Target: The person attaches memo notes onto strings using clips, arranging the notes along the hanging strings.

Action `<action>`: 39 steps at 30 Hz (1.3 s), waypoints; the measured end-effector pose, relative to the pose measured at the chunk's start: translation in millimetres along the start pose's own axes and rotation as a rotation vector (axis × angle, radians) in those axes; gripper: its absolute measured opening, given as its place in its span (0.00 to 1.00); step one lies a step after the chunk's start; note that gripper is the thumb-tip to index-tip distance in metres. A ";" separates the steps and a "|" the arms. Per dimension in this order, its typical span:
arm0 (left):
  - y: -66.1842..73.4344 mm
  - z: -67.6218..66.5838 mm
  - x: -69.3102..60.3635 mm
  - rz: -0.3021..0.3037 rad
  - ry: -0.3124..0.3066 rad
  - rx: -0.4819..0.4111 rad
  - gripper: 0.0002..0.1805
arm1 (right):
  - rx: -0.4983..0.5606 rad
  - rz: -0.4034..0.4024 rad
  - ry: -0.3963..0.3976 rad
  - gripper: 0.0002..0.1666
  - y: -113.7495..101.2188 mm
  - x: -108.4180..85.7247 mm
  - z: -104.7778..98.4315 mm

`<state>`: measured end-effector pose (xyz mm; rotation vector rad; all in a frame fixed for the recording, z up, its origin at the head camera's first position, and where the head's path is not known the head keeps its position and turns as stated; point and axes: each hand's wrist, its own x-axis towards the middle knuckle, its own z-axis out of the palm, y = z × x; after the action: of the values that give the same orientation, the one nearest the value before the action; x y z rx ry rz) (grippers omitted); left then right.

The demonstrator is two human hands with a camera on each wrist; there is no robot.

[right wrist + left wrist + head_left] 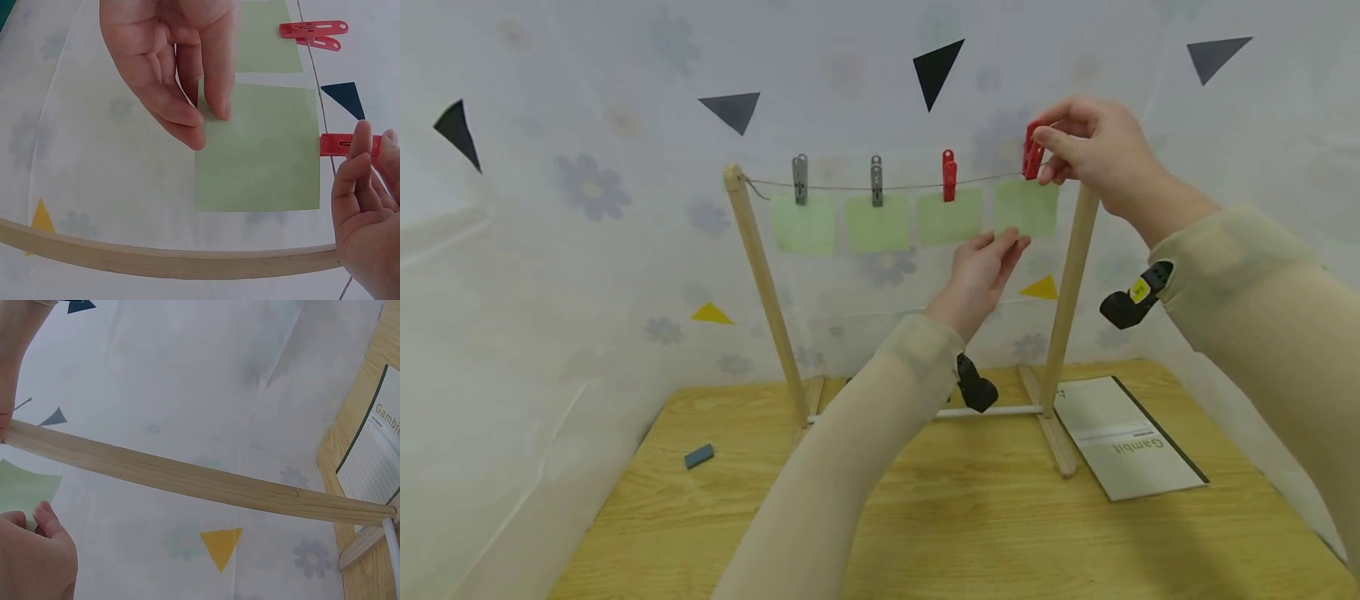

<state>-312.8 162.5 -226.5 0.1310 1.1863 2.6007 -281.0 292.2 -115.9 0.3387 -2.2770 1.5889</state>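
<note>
My right hand (1105, 158) pinches a red clothespin (1033, 154) at the right end of a thin string (988, 178). Below that clothespin hangs a pale green paper square (1028, 210), its top edge at the clothespin's tip in the right wrist view. My left hand (979, 277) pinches the lower edge of this square between thumb and fingers (215, 94). To its left, a second red clothespin (949, 177) and two grey clothespins, one at the far left (801, 180) and one beside it (877, 182), each hold a similar green square on the string.
Two wooden posts, left (767, 300) and right (1072, 292), carry the string, joined low down by a white rod (1015, 411). On the wooden table (970, 517) lie a notebook (1120, 442) at right and a small blue block (699, 456) at left. Behind hangs a flowered sheet with triangles.
</note>
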 end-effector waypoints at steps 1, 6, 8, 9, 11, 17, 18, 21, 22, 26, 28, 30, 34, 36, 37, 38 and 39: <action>0.1 0.3 -0.6 -0.002 -0.001 0.003 0.32 | 0.000 0.005 0.005 0.16 0.2 0.0 -0.1; 0.3 -1.0 -2.6 -0.006 -0.006 0.010 0.32 | 0.012 0.021 0.012 0.15 1.6 0.3 -0.2; 0.2 -2.0 -2.1 -0.007 -0.004 0.013 0.34 | 0.011 0.014 0.004 0.15 2.6 0.1 -0.1; 0.1 -2.4 -1.7 -0.009 -0.002 0.017 0.34 | 0.012 0.012 0.000 0.15 3.2 -0.1 0.0; -0.5 -3.1 -0.6 -0.008 0.001 0.018 0.34 | 0.006 0.008 -0.006 0.15 4.3 -0.3 0.1; -0.8 -6.7 1.3 -0.005 -0.013 0.016 0.35 | 0.009 0.004 -0.007 0.15 6.8 0.6 0.2; -0.8 -7.4 1.3 -0.005 -0.017 0.015 0.35 | 0.009 0.003 -0.007 0.15 7.1 0.8 0.2; -0.8 -9.6 0.6 -0.003 -0.022 0.016 0.36 | -0.004 0.001 -0.011 0.15 8.5 1.3 0.6; -0.8 -10.4 0.5 -0.003 -0.025 0.016 0.36 | -0.009 -0.001 -0.011 0.15 8.9 1.4 0.9; -1.3 -13.1 0.8 0.005 -0.029 0.014 0.36 | -0.020 -0.010 -0.017 0.14 10.1 0.8 1.9; -1.6 -13.9 1.1 0.006 -0.029 0.019 0.36 | -0.025 -0.013 -0.024 0.14 10.4 0.4 2.3; -2.0 -14.2 1.0 0.008 -0.026 0.025 0.36 | -0.037 -0.017 -0.030 0.14 10.6 -0.2 2.4; -1.7 -13.9 0.8 0.014 -0.030 0.025 0.35 | -0.048 -0.016 -0.044 0.15 11.2 -0.4 3.1; -1.2 -13.6 0.8 0.014 -0.037 0.021 0.35 | -0.060 -0.015 -0.049 0.15 11.6 -0.1 3.4; -0.9 -13.4 0.8 0.013 -0.041 0.018 0.35 | -0.066 -0.014 -0.050 0.15 11.8 0.1 3.5; -0.5 -13.4 0.8 0.011 -0.047 0.017 0.35 | -0.076 -0.012 -0.050 0.15 12.0 0.2 3.6; -0.4 -13.2 0.9 0.011 -0.050 0.016 0.35 | -0.087 -0.009 -0.050 0.16 12.0 0.5 3.7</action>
<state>-316.2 153.4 -235.6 0.2052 1.1931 2.5816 -286.6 292.9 -127.1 0.3696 -2.3701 1.4872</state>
